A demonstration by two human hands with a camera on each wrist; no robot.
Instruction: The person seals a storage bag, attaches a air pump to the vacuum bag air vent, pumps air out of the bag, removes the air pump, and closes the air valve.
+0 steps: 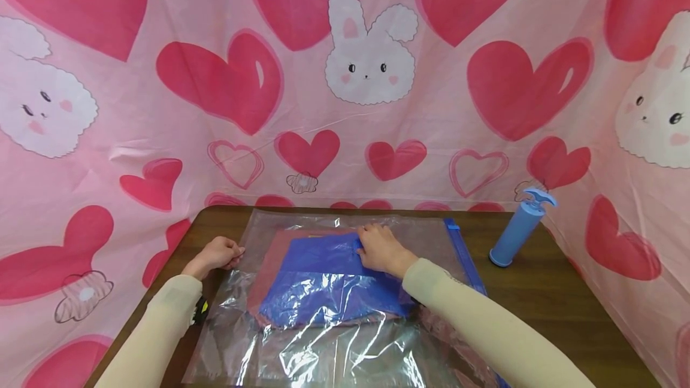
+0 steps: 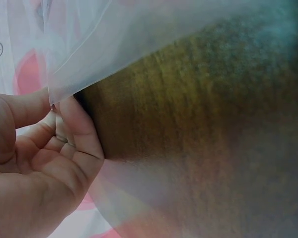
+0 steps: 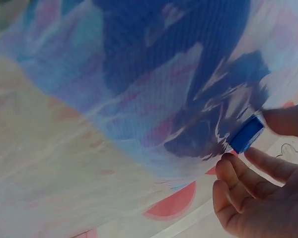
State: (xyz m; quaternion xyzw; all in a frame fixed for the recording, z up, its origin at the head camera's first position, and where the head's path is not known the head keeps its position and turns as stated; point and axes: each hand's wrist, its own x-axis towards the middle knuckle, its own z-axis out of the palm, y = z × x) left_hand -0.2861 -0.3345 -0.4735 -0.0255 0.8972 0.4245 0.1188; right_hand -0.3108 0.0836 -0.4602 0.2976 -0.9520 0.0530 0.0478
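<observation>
A clear plastic vacuum storage bag (image 1: 302, 352) lies flat, with a folded blue garment (image 1: 318, 256) and a dusty-pink one (image 1: 274, 256) inside. At the bag's left edge my left hand (image 1: 217, 252) pinches the film between thumb and forefinger. The left wrist view shows the lifted film (image 2: 89, 59) held at its corner. Over the blue garment, my right hand (image 1: 381, 249) is on the bag's upper middle. In the right wrist view its thumb and forefinger pinch a small blue valve cap (image 3: 247, 134) on the film; the head view hides this cap.
A blue hand pump (image 1: 516, 235) stands upright at the right of the dark wooden table (image 1: 544, 304). The bag's blue zip strip (image 1: 465, 256) runs along its right side, with a slider (image 1: 451, 226) at the far end. Heart-and-rabbit cloth (image 1: 302, 88) surrounds the table.
</observation>
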